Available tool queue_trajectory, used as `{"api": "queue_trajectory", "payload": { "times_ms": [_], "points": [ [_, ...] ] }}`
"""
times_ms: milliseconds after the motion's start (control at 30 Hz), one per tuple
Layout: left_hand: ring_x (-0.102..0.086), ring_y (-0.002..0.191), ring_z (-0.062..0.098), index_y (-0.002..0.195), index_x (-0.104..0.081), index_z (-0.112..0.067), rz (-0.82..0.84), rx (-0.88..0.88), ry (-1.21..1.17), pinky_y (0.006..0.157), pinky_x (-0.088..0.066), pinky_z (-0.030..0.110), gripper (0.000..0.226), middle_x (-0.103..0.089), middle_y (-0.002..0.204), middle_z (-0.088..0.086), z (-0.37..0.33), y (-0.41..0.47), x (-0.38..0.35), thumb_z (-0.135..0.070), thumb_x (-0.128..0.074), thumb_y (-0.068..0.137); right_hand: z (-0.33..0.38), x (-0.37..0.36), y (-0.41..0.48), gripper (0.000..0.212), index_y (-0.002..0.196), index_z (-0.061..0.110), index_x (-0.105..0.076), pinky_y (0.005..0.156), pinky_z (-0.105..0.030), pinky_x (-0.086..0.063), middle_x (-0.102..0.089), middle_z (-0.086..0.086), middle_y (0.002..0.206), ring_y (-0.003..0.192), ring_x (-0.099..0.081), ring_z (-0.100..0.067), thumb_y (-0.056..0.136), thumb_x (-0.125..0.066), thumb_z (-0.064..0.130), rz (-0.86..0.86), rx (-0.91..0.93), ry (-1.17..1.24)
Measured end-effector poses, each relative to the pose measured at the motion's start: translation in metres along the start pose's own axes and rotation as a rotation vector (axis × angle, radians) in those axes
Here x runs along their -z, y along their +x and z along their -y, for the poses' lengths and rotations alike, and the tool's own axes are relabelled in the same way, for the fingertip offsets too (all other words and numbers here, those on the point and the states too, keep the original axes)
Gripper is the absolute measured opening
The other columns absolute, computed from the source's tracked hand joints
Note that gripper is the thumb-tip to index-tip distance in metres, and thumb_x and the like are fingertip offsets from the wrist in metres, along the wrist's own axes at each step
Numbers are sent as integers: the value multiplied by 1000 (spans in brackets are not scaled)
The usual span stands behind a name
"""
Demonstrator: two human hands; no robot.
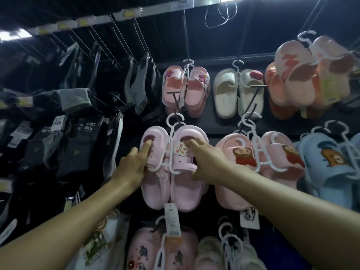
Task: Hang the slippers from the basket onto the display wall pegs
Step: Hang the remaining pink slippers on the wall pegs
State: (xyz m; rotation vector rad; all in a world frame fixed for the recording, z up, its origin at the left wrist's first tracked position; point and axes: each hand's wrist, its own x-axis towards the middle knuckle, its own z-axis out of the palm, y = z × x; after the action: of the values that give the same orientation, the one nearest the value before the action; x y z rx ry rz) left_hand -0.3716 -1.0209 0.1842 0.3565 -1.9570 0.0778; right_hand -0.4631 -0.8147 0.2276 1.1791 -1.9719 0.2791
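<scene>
Two bare forearms reach up from the bottom edge toward the display wall. Far left of the left grip (134, 164), packs of dark socks (58, 137) hang on their own rods. The left grip lays its forefinger straight on the toe of the left shoe of the pink slippers (155, 191). Its other fingers curl at that shoe's outer edge, so it seems to be holding the shoe there, probably to stop the pair swinging.

Between the two grips runs the white hanger (171, 151) that joins the pair. Its hook, just above both grips, appears to sit over the black peg (176, 110), so I judge this pair already hung and only being squared up. A price tag (172, 221) dangles below the grips.

The right grip (206, 160) closes on the right shoe, fingers spread across its front by the flower charm and thumb at the lower edge. One grip on each shoe keeps the pair level while it settles.

Above the grips hang a pink cat pair (185, 90) and a white pair (237, 92). Just right of the right grip is a monkey pair (276, 164), and further right a blue pair (331, 168). More pairs hang below.

No basket is in view, so how many slippers remain cannot be told. Letting go gently looks wise, since a hook sitting loosely could slip off.
</scene>
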Motion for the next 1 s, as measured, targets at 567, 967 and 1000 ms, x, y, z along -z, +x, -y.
{"api": "queue_trajectory", "payload": {
  "times_ms": [567, 967, 1000],
  "points": [
    [-47, 118, 27, 133, -42, -22, -21, -412, -159, 91, -49, 44, 58, -44, 124, 7, -186, -4, 22, -41, -62, 82, -129, 91, -101, 91, 134, 28, -43, 91, -39, -49, -52, -3, 128, 116, -50, -27, 53, -70, 60, -49, -366, -74],
    [-44, 119, 33, 120, -47, -9, 124, -346, -92, 82, -40, 35, 45, -42, 129, 12, -238, 13, -28, -16, -65, 80, -169, 70, -104, 61, 122, 21, -46, 78, -40, -47, -56, 2, 117, 103, -43, -25, 73, -73, 45, -71, -164, -201],
    [-43, 119, 33, 121, -46, -8, 110, -340, -112, 81, -37, 33, 46, -42, 130, 12, -236, 13, -30, -12, -65, 79, -167, 67, -103, 54, 124, 17, -47, 78, -37, -46, -55, 0, 121, 106, -41, -25, 79, -72, 36, -82, -138, -262]
  ]
}}
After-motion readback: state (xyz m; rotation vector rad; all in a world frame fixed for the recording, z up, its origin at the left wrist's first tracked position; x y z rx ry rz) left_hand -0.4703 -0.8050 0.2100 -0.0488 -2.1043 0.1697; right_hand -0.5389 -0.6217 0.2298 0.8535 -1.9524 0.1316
